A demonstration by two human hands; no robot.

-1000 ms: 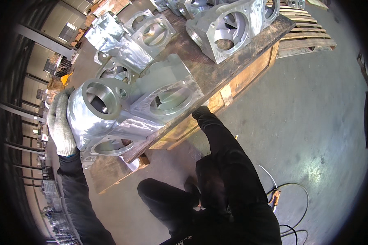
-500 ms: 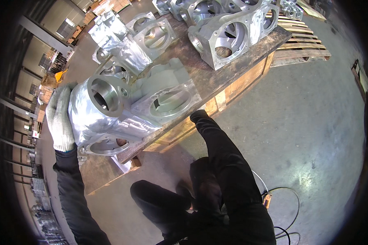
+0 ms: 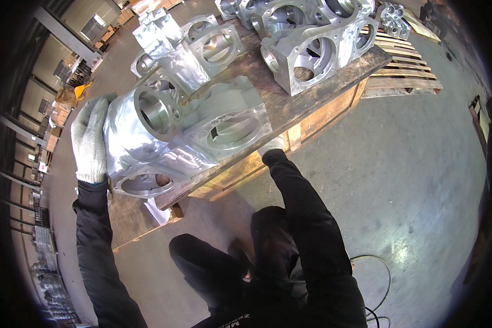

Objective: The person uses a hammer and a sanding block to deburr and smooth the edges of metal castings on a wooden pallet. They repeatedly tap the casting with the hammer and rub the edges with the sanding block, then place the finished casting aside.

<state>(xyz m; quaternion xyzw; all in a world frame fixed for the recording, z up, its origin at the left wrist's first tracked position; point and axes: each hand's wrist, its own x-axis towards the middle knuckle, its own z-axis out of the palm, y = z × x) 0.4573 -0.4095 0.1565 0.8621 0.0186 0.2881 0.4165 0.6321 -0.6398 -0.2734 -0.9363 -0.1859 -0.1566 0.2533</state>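
A big silvery metal casting (image 3: 200, 152) with round bores and a flanged face lies along the front left edge of the wooden bench. My left hand (image 3: 90, 139), in a pale knit glove, is wrapped around its left end, with the fingertips curling behind the bore. Close to the casting's right end, at the bench edge, is my right hand (image 3: 273, 144). Only a small part of its pale glove shows past the black cuff, and the fingers are hidden.
More castings (image 3: 311, 60) stand farther back on the bench (image 3: 246, 60). Slatted wooden pallets (image 3: 402, 71) lie at the far right. A lower wooden board (image 3: 127, 221) juts out below the bench's left end. A hose (image 3: 389, 273) loops over the floor at the lower right.
The view has shifted slightly, so the castings appear farther right. A bit of my right glove now shows. Both hands stay at the casting's two ends.
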